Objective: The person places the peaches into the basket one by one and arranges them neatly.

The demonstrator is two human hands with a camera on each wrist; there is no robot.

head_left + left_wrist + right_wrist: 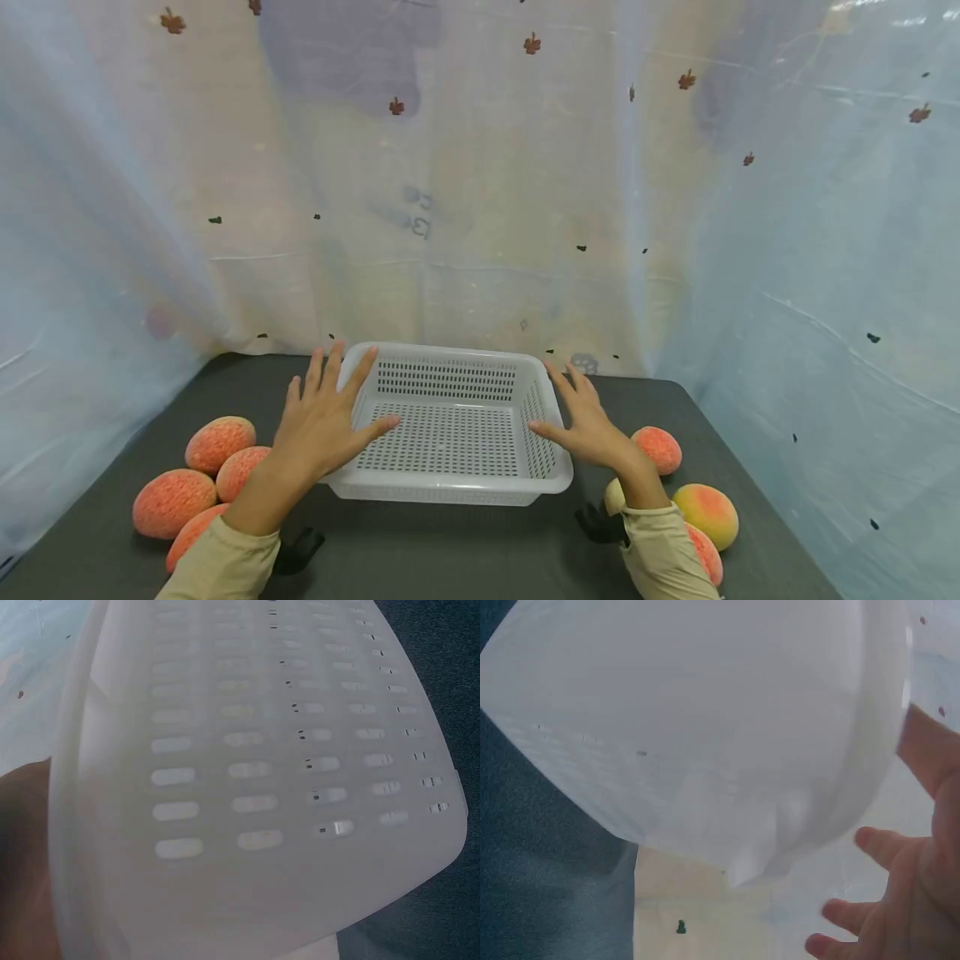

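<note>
A white plastic basket [450, 482] with slotted walls and a perforated floor stands on the dark table, with nothing inside. Over its left rim is my left hand [318, 429], fingers spread and thumb reaching across the opening. At the right rim my right hand [588, 429] has its fingers stretched apart, thumb overlapping the rim in the head view. The left wrist view shows the slotted outer wall [225, 900] up close, with part of the hand [26, 862] behind the rim. In the right wrist view the fingers extend beside the basket's corner [705, 697], holding nothing.
Several red-orange mango-like fruits [174, 503] lie on the table at left, partly behind the forearm. More fruits, one yellow and red [707, 515], lie at right near the sleeve [660, 546]. A pale patterned curtain [480, 208] hangs behind the dark table [435, 550].
</note>
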